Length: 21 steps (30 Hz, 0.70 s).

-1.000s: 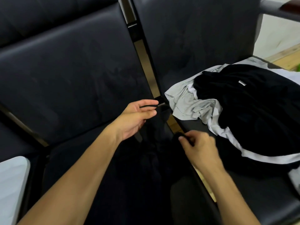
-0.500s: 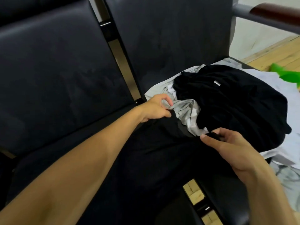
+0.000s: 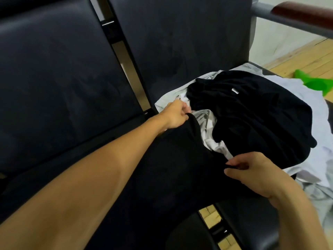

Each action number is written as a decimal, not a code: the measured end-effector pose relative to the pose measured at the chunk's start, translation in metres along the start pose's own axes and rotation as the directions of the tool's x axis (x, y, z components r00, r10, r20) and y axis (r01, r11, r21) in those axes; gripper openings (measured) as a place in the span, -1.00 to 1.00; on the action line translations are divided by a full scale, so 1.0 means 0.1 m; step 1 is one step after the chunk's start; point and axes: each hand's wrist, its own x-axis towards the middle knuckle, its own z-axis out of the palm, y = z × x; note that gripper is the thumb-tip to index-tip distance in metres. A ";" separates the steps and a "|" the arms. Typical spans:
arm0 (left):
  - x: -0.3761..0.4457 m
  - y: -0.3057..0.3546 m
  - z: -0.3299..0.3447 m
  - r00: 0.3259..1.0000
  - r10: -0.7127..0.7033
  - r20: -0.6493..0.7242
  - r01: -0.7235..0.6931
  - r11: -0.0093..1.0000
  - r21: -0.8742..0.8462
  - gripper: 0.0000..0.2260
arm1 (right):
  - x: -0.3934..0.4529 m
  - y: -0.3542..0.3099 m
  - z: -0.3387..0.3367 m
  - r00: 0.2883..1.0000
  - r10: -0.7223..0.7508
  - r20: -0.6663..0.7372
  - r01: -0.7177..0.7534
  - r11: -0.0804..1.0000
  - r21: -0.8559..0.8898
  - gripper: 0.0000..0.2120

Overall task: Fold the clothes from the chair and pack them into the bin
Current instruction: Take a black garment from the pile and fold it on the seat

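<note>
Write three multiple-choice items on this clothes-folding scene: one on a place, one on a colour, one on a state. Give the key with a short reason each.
1. Where does the pile of unfolded clothes lie?
A. on the right-hand chair seat
B. on the floor
C. on the armrest

2. What colour is the garment held by both hands?
A. white
B. black
C. green

3. What is the right hand doing?
A. lying flat and open
B. hanging idle
C. pinching the garment's edge

Key: 1 A, the pile rests on the seat below the armrest. 2 B, the cloth stretched between the left hand and the right is black. 3 C, its thumb and fingers close on the cloth.
</note>
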 end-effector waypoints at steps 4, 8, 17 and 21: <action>-0.04 0.01 0.00 1.000 0.024 0.018 -0.025 0.999 0.040 -0.96 | 0.03 0.03 -0.01 0.999 0.034 0.023 -0.034 0.999 -0.027 -0.69; -0.29 0.12 -0.34 0.999 -0.028 0.045 0.038 0.969 -0.246 -0.87 | -0.12 -0.15 -0.04 0.966 -0.175 0.192 0.143 0.975 0.171 -0.74; -2.08 -1.00 -1.89 0.985 -0.113 0.128 0.144 0.954 -0.262 -0.88 | -0.84 -1.12 1.25 0.337 -0.592 0.732 0.359 0.799 0.481 -0.72; -2.53 -1.61 -2.10 0.953 -0.249 0.173 0.230 0.966 0.120 -0.68 | -0.98 -1.14 1.65 0.248 -0.420 0.873 0.376 0.872 0.313 -0.64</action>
